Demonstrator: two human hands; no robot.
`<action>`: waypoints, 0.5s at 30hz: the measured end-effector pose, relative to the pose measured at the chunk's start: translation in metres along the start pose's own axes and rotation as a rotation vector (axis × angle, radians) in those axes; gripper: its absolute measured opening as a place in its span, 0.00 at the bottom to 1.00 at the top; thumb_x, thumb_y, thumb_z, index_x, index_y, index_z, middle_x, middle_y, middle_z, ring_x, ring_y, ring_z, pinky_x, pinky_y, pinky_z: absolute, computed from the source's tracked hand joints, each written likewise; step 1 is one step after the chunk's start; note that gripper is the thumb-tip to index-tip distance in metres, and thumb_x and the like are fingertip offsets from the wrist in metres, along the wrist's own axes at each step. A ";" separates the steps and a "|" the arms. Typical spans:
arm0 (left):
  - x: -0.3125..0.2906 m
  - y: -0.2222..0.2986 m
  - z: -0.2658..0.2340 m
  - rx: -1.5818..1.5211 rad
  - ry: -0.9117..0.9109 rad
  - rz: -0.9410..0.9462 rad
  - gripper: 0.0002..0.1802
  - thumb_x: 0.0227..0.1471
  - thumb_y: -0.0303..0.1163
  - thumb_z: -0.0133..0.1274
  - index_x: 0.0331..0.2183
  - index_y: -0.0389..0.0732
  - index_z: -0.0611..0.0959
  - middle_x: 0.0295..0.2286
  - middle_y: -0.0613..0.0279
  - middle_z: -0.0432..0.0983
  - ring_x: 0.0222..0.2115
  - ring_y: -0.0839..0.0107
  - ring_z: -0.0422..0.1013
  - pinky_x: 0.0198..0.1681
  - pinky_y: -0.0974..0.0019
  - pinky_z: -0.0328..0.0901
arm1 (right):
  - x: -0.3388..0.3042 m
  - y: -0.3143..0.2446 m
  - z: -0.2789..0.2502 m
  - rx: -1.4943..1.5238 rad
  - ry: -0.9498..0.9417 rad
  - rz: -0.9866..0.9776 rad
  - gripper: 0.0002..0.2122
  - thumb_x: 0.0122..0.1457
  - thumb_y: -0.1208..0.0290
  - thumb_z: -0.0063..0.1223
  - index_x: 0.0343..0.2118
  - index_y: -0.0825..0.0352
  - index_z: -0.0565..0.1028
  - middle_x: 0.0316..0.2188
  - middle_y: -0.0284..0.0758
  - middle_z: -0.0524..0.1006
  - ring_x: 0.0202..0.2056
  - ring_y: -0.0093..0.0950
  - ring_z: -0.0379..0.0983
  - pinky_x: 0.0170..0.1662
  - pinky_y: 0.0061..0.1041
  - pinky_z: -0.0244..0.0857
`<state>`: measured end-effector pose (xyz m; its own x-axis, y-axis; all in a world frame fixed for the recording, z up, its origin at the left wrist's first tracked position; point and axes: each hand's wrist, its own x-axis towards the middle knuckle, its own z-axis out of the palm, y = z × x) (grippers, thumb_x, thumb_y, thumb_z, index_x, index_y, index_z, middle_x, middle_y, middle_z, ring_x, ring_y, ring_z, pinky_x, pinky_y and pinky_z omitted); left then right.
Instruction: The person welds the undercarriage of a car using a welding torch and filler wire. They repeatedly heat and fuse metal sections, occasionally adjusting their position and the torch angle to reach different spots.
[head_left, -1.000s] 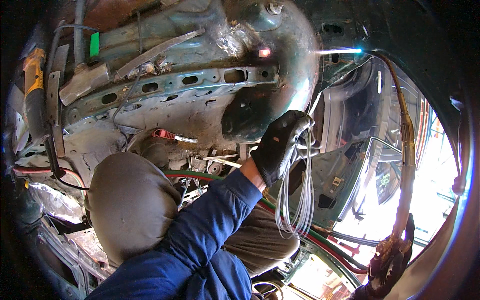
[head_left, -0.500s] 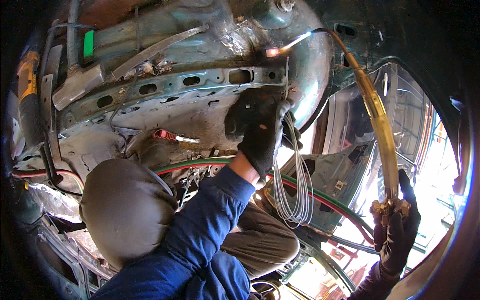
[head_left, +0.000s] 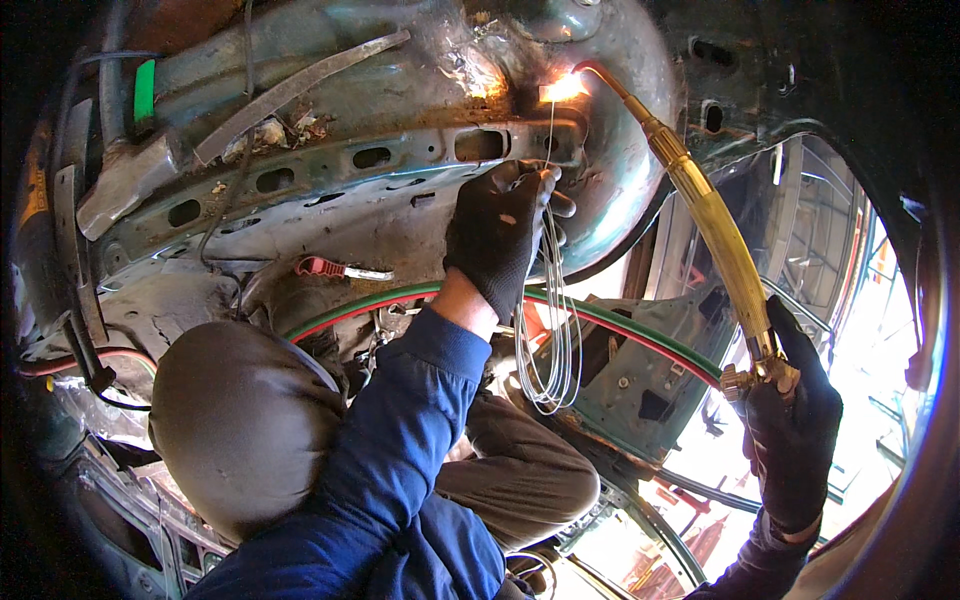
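"Your torch (head_left: 725,245) has swung in since the earlier frames: its bent tip is now just beside the glowing spot (head_left: 563,90), where a second ago it was well off to the right. Your left hand (head_left: 500,225) has risen too, bringing the wire (head_left: 548,370) up."

"Nearest first, then. What about the left arm?"

"Your blue sleeve (head_left: 400,420) slants up from the lower edge, close to you, across your dark trousers (head_left: 520,465). At its end, your gloved fingers pinch the wire. Its loops hang below the glove, and one straight length stands up to the lower edge of the glow; glare hides whether it touches."

"And the right?"

"Your right hand (head_left: 795,425) is closed around the brass lower end of the torch, by the valve knobs. The torch leans up and to the left."

"Beyond the hands?"

"Green and red hoses (head_left: 620,325) arc behind your left wrist. Further back, a red-handled tool (head_left: 325,267) lies below a metal rail (head_left: 370,157) pierced with oval holes. Your glowing spot sits above the rail's right end, beside a rounded metal dome (head_left: 630,150)."
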<state>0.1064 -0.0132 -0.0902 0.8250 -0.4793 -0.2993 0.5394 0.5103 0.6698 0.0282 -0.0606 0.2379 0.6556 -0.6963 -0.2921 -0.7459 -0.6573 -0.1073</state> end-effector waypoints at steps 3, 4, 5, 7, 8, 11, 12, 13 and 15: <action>0.002 0.009 0.004 -0.035 -0.003 -0.185 0.20 0.66 0.47 0.59 0.45 0.39 0.86 0.29 0.59 0.86 0.24 0.72 0.80 0.28 0.67 0.74 | 0.003 0.001 -0.002 -0.032 -0.030 0.012 0.34 0.61 0.69 0.64 0.71 0.73 0.68 0.29 0.30 0.79 0.24 0.15 0.68 0.28 0.17 0.62; 0.002 0.009 0.004 -0.050 -0.008 -0.209 0.20 0.66 0.46 0.60 0.45 0.39 0.86 0.29 0.59 0.86 0.24 0.72 0.80 0.28 0.67 0.74 | 0.003 0.000 -0.003 -0.032 -0.042 0.019 0.34 0.61 0.69 0.64 0.71 0.73 0.68 0.29 0.30 0.79 0.24 0.15 0.69 0.28 0.17 0.62; 0.004 0.005 0.005 -0.031 -0.014 -0.189 0.20 0.65 0.47 0.60 0.45 0.39 0.86 0.29 0.59 0.86 0.24 0.72 0.80 0.28 0.67 0.74 | 0.004 -0.003 -0.005 -0.015 -0.047 0.025 0.34 0.61 0.69 0.64 0.71 0.73 0.68 0.29 0.30 0.79 0.24 0.15 0.69 0.27 0.17 0.62; 0.007 -0.007 0.004 0.004 -0.025 -0.147 0.21 0.64 0.47 0.61 0.45 0.38 0.86 0.29 0.59 0.86 0.24 0.72 0.80 0.28 0.67 0.74 | 0.005 -0.009 -0.004 -0.011 -0.046 0.034 0.34 0.62 0.68 0.64 0.71 0.72 0.68 0.29 0.30 0.79 0.23 0.15 0.69 0.27 0.17 0.63; 0.009 -0.012 0.004 -0.006 -0.021 -0.138 0.21 0.64 0.47 0.62 0.45 0.39 0.86 0.29 0.59 0.86 0.24 0.72 0.80 0.28 0.67 0.75 | 0.006 -0.010 -0.003 -0.022 -0.039 0.039 0.34 0.62 0.68 0.64 0.71 0.72 0.68 0.28 0.30 0.79 0.23 0.15 0.69 0.27 0.17 0.62; 0.011 -0.010 0.000 -0.042 0.009 -0.131 0.20 0.63 0.47 0.63 0.44 0.39 0.86 0.29 0.60 0.86 0.25 0.72 0.80 0.28 0.67 0.75 | 0.008 -0.015 -0.004 -0.029 -0.054 0.030 0.34 0.63 0.66 0.64 0.71 0.72 0.68 0.28 0.30 0.79 0.23 0.15 0.69 0.27 0.18 0.62; 0.010 -0.005 0.002 -0.064 0.012 -0.154 0.20 0.63 0.47 0.64 0.44 0.39 0.86 0.29 0.60 0.86 0.25 0.72 0.80 0.28 0.67 0.76 | 0.008 -0.016 -0.004 -0.036 -0.056 0.028 0.33 0.63 0.66 0.64 0.70 0.71 0.69 0.28 0.30 0.79 0.24 0.15 0.69 0.27 0.18 0.62; 0.009 -0.002 0.002 -0.084 0.018 -0.176 0.20 0.62 0.47 0.64 0.44 0.39 0.86 0.29 0.60 0.86 0.25 0.72 0.81 0.28 0.67 0.76 | 0.008 -0.016 -0.004 -0.041 -0.060 0.025 0.33 0.63 0.65 0.64 0.70 0.71 0.69 0.27 0.30 0.79 0.24 0.15 0.69 0.27 0.18 0.62; 0.009 -0.007 0.004 -0.092 0.021 -0.170 0.19 0.62 0.46 0.64 0.44 0.40 0.86 0.29 0.60 0.86 0.24 0.73 0.80 0.27 0.68 0.75 | 0.008 -0.015 -0.003 -0.073 -0.053 0.004 0.33 0.64 0.65 0.65 0.70 0.70 0.69 0.27 0.30 0.79 0.24 0.15 0.68 0.27 0.17 0.62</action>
<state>0.1093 -0.0235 -0.0946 0.7233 -0.5495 -0.4182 0.6839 0.4864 0.5438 0.0451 -0.0572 0.2398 0.6439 -0.6843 -0.3424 -0.7370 -0.6749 -0.0371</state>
